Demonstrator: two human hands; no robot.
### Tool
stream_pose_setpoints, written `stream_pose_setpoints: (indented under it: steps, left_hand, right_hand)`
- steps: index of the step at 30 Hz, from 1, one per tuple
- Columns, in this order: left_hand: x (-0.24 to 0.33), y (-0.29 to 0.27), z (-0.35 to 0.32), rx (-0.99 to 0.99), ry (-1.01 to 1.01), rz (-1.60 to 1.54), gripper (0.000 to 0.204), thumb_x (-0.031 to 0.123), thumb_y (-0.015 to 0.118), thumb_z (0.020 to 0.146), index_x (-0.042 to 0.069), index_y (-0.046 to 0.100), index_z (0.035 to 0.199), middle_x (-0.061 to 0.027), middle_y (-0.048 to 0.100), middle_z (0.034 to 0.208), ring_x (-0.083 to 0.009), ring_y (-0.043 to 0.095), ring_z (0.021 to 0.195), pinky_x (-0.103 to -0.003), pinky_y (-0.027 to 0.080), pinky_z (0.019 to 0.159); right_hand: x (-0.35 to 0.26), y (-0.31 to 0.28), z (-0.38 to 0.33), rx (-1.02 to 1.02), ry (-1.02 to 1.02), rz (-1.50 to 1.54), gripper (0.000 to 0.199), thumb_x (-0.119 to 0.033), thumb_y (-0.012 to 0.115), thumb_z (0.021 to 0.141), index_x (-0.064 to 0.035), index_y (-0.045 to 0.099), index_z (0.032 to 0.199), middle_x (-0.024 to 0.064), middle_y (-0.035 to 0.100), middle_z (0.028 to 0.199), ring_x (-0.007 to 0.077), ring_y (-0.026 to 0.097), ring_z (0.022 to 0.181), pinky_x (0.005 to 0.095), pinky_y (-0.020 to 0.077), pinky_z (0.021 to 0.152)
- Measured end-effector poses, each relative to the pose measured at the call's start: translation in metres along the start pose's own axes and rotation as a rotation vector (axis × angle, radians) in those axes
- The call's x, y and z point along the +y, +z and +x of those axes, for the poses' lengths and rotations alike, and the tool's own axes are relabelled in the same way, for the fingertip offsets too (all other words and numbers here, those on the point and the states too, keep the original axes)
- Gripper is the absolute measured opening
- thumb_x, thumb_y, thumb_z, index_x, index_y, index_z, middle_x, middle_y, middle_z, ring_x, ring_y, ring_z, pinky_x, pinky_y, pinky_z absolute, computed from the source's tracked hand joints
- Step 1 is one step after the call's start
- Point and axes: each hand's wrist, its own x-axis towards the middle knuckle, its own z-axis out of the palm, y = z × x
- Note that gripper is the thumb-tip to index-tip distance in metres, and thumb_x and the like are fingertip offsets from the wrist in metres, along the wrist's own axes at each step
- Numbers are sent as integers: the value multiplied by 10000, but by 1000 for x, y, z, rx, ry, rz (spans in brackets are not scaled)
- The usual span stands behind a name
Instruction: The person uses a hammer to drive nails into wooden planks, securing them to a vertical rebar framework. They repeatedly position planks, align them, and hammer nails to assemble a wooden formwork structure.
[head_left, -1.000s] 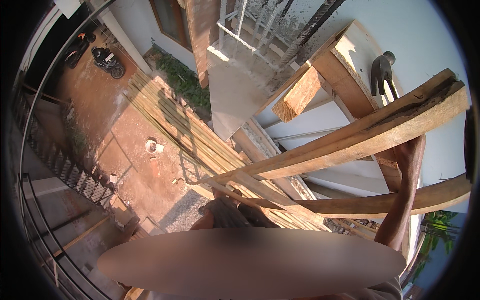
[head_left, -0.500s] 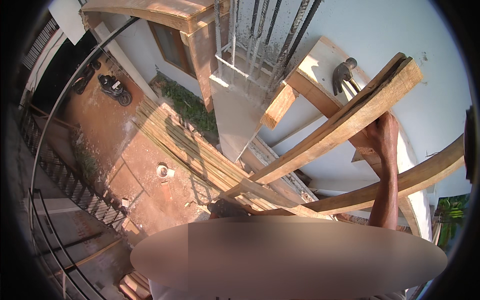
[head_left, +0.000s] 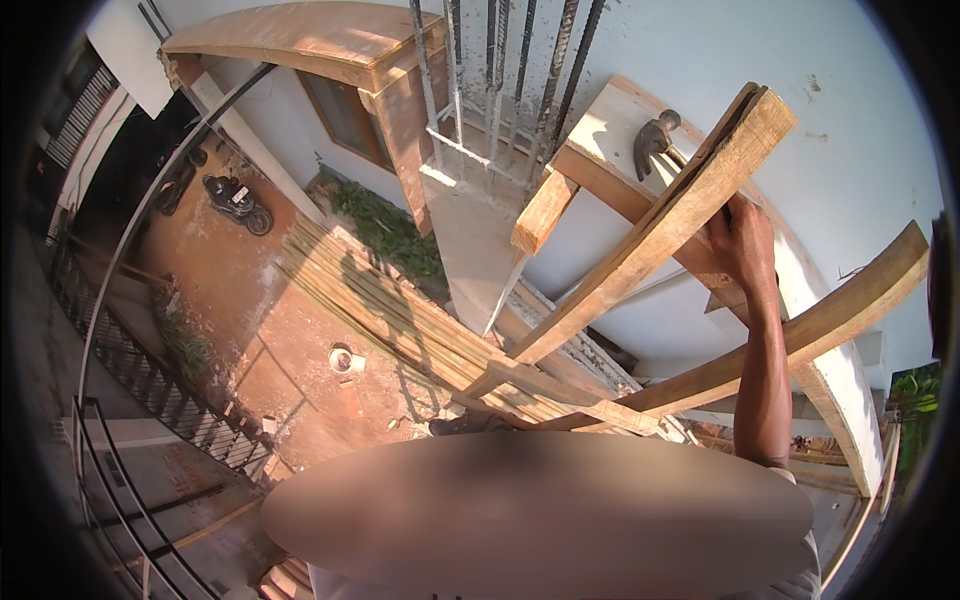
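A pale wall (head_left: 850,150) fills my right side, with brown ground (head_left: 240,280) far below and long poles (head_left: 375,300) piled across it. A thick wooden beam (head_left: 650,230) slants up in front of me; a second beam (head_left: 850,318) crosses beneath my forearm. Steel rods (head_left: 553,85) stand in a cluster ahead. My right hand (head_left: 748,240) is at the first beam's upper part, its fingers hidden underneath, so I cannot tell how tightly they close; I cannot see my left. The beam partly hides the handle of a hammer (head_left: 655,137). Down on the ground, a round tub (head_left: 341,359) holds something dark, too small to identify.
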Motion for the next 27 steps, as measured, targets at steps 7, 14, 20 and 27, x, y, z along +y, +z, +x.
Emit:
stream_pose_setpoints:
  steps: [7, 14, 20, 27]
  left_hand:
    - [21, -16, 10, 8, 69, -11, 337, 255, 612, 900, 25, 629, 1145, -212, 631, 1213, -366, 670, 945, -426, 554, 783]
    - [21, -26, -17, 5, 159, 21, 338, 259, 616, 901, 26, 630, 1146, -211, 632, 1214, -365, 674, 939, -426, 558, 778]
    - [16, -40, -41, 48, 268, 4, 339, 262, 619, 902, 28, 631, 1146, -210, 634, 1214, -364, 677, 934, -427, 562, 773]
    - [8, -65, -100, 131, 541, -15, 310, 230, 623, 885, 20, 635, 1113, -206, 646, 1174, -338, 666, 972, -416, 551, 798]
  right_hand:
    - [4, 3, 1, 32, -32, -2, 244, -216, 571, 913, -19, 654, 1031, 252, 674, 891, 443, 633, 845, 505, 483, 747]
    - [9, 7, 3, 34, -37, -38, 265, -247, 567, 926, -38, 655, 1064, 245, 680, 897, 440, 639, 861, 499, 492, 754]
    - [20, 17, 6, 33, -18, -111, 315, -313, 530, 967, -75, 657, 1130, 237, 688, 970, 436, 648, 929, 481, 507, 794]
    - [42, 23, 21, -16, -20, -194, 386, -390, 535, 964, -63, 675, 1113, 249, 680, 1003, 421, 662, 942, 460, 505, 819]
